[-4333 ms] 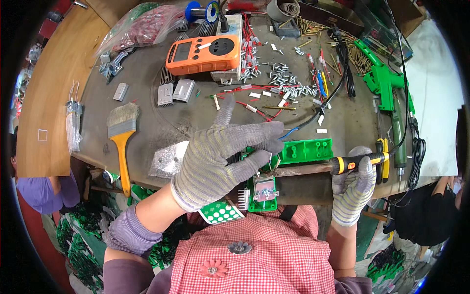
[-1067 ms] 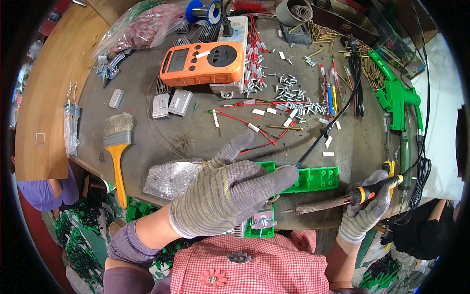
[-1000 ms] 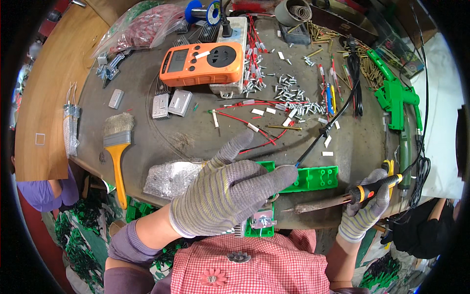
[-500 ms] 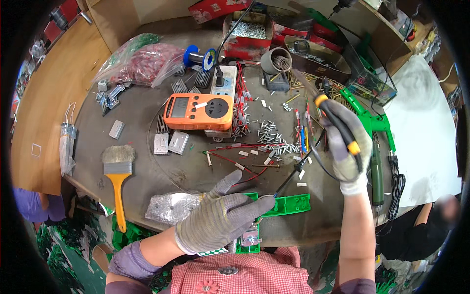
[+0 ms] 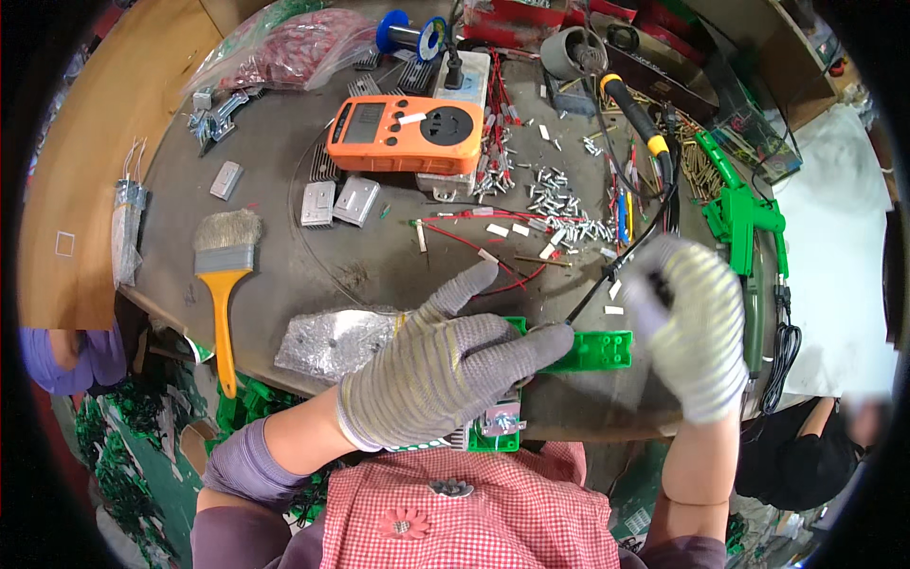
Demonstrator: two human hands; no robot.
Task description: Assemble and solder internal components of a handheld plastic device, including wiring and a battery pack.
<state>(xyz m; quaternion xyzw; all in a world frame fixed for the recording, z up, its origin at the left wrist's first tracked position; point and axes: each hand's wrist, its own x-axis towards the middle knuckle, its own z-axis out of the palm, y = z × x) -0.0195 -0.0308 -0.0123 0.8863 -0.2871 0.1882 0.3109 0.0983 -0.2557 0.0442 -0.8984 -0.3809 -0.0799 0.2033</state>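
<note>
Assembly stood partway along, as far as you could see. Your left hand (image 5: 455,379) was closed over the green housing half (image 5: 493,442) at the bench's near edge, its fingertips hidden beneath, so the exact hold could not be told. A shiny metal fitting (image 5: 500,417) already sat inside that half, its upper side uncovered. Black power cord (image 5: 605,277) ran down to your left index fingertip; whether its end was joined to anything, your glove concealed. The open green shell (image 5: 607,351), screw posts showing, lay just beyond, off the fitting, so the housing was not yet closed.

Your right hand (image 5: 692,327) hung blurred to the right of the shell with no tool visible in it; you could not tell how far its fingers were curled. The yellow-and-black soldering iron (image 5: 633,112) rested out of both hands at the back, near the grey cup (image 5: 566,55). Loose screws (image 5: 555,194) were scattered mid-bench, unused, behind the red wires (image 5: 474,237).
</note>
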